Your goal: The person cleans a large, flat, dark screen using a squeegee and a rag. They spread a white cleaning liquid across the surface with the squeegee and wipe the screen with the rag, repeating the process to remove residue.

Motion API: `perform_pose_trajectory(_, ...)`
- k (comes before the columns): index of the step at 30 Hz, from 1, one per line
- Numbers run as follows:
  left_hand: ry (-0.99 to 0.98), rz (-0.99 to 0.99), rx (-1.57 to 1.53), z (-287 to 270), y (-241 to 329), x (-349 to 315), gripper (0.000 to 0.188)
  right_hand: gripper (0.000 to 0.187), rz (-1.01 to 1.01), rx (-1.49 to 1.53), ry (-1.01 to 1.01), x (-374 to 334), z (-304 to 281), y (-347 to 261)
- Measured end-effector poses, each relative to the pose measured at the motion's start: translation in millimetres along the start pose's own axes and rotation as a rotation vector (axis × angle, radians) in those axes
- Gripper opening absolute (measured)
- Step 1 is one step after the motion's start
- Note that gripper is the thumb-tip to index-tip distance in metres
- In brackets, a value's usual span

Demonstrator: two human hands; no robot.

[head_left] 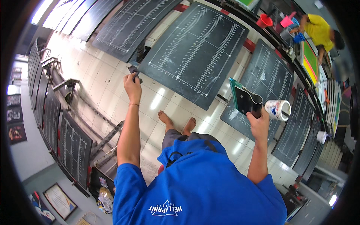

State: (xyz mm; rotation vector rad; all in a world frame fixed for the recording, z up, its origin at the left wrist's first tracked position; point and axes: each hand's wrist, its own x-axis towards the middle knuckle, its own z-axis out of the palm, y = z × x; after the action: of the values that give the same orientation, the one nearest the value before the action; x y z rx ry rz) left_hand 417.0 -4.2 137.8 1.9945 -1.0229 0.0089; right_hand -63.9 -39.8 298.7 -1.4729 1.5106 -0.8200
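Observation:
My right hand (259,126) is closed around the black handle of a squeegee (245,99) with a green edge. It is raised over a dark board at the right. Just beyond it is a white tub (276,110) stained with paint, with something dark in its mouth. My left hand (132,89) grips a small dark piece (133,69) beside the near left corner of the large middle board (195,52). I cannot tell what that piece is, or whether it is fixed to the board.
More dark boards with white ruled marks ring me, such as one at the left (75,146) and one at the right (294,127). Metal pipes (110,137) run low at the left. A person in yellow (318,32) works at the far right near coloured tubs and a red bucket (264,21).

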Motion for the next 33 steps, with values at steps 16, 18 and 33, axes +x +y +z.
perform_pose_trajectory(16,-1.028,0.617,-0.255,55,196,-233,0.033,0.02,0.174,0.039,0.221,-55,-45,50)
perform_pose_trajectory(18,-1.101,0.783,-0.096,51,194,-213,0.037,0.018,0.204,0.135,0.272,-64,-53,59)
perform_pose_trajectory(33,-1.313,1.559,0.417,160,244,-103,0.012,0.029,0.4,0.356,0.462,-108,-60,84)
